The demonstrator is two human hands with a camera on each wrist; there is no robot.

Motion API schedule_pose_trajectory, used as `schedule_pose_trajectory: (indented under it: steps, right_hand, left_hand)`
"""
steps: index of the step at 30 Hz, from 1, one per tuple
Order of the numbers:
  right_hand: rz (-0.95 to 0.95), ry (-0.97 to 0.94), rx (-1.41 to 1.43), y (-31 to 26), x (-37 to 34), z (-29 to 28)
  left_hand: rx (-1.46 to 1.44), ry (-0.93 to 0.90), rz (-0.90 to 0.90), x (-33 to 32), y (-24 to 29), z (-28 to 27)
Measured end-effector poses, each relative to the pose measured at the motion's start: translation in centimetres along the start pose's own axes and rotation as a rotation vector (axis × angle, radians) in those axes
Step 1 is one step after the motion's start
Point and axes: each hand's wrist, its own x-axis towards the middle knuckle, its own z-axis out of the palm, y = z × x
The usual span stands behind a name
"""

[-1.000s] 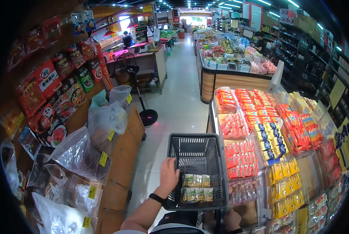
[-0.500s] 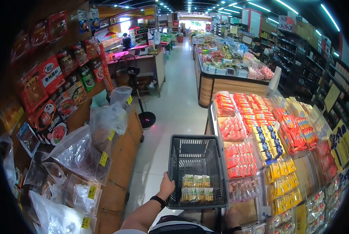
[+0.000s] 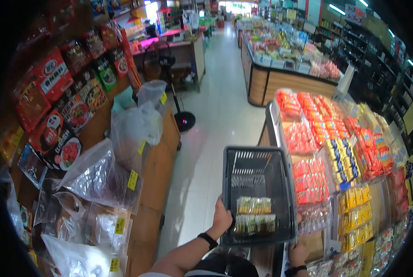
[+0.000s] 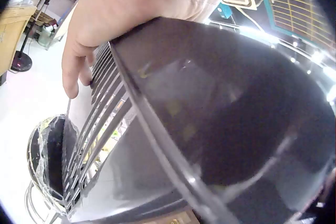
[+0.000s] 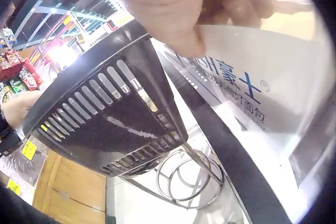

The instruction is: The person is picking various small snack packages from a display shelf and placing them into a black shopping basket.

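A pale, glossy floor [image 3: 206, 138] is running down a shop aisle under rows of ceiling lights. On the left, a wooden counter [image 3: 154, 194] is bearing clear bags [image 3: 137, 122] with yellow tags, and a fan [image 3: 184, 121] is standing beyond it. On the right, a stand [image 3: 274, 121] is holding red, blue and yellow snack packs [image 3: 310, 182].

The left hand [image 3: 221, 218] is curling over the basket's left rim, its bent fingers gripping there. The right hand [image 3: 298, 254] is resting at the stand's near edge, fingers bent, beside a white printed panel [image 5: 239, 85]; whether it is gripping anything, I cannot tell.

The basket [image 3: 282, 184] is sitting between counter and stand, close before the person, its mouth facing up. Its long axis is running away from the person, roughly along the aisle. Inside, two rows of small packets [image 3: 255, 224] are lying at the near end. Metal rings [image 5: 191, 200] are showing below it.
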Motion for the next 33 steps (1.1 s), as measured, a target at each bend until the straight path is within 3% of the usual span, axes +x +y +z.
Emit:
schedule_pose_trajectory:
  steps: [17,21,33]
  right_hand:
    - [0.046,0.009,-0.025,-0.4,-0.1,-0.3]
    - [0.098,-0.012,0.019,-1.1,-0.5,-0.6]
    - [0.058,0.009,-0.027,-1.2,-0.2,-1.1]
  left_hand:
    - [-0.072,-0.041,-0.098,-0.4,0.5,-0.1]
    - [0.03,0.022,0.031,0.0,-1.5,0.9]
    - [-0.001,-0.014,-0.044,0.2,0.5,0.1]
